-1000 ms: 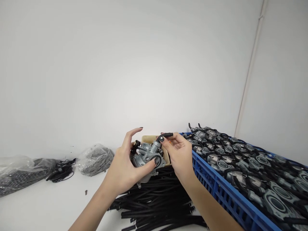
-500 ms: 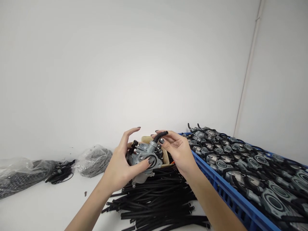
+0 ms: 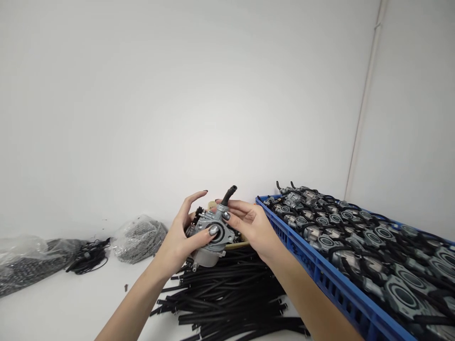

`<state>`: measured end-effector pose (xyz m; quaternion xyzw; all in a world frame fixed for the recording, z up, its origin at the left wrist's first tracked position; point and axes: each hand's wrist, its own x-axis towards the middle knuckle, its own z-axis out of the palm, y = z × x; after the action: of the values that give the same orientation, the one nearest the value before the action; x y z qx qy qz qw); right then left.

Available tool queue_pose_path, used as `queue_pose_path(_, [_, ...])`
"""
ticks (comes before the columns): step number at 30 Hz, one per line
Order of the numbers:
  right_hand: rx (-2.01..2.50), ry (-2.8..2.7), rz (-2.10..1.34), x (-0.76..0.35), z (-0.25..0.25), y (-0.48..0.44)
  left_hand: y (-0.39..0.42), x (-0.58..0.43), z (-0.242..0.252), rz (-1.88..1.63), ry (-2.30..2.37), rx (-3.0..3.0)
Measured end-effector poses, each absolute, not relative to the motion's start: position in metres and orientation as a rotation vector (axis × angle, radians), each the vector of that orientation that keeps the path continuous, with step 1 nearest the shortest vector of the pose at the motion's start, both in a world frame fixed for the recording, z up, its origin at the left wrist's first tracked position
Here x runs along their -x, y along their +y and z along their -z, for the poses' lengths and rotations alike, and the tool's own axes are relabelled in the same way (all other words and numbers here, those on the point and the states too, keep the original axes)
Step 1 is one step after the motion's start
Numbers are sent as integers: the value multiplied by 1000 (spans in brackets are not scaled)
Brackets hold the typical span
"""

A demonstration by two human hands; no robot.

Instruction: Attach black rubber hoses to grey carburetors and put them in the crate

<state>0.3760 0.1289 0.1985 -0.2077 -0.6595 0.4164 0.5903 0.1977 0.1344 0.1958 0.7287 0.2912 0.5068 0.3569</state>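
My left hand (image 3: 179,240) is wrapped round a grey metal carburetor (image 3: 206,257), its thumb pressed over the round bore and its index finger raised off. A black rubber boot (image 3: 229,195) sticks up from the carburetor's top cap, bent towards the upper right. Thumb and fingers of my right hand (image 3: 254,228) pinch the cap at the base of that boot. Behind both hands, a yellow container (image 3: 237,246) is mostly hidden. Below the carburetor lies a pile of black rubber hoses (image 3: 227,296).
On the right, a blue plastic crate (image 3: 302,251) is packed with several carburetors (image 3: 401,293) and black hoses. Clear plastic bags of small parts (image 3: 138,239) and a black bundle (image 3: 88,255) lie at the left by the wall. One small dark piece (image 3: 125,287) rests on the white table.
The carburetor has turned in my left hand and sits slightly further left, its boot pointing more upward. My right hand has moved left and down, from the boot to the cap below it.
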Motion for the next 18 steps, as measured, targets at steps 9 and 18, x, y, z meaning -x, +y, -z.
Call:
queue_pose_path(9, [488, -1391, -944, -371, -189, 136, 164, -199, -162, -944, 385, -1669])
queue_pose_path(18, [552, -1453, -856, -376, -186, 146, 166, -222, -140, -849, 157, -1246])
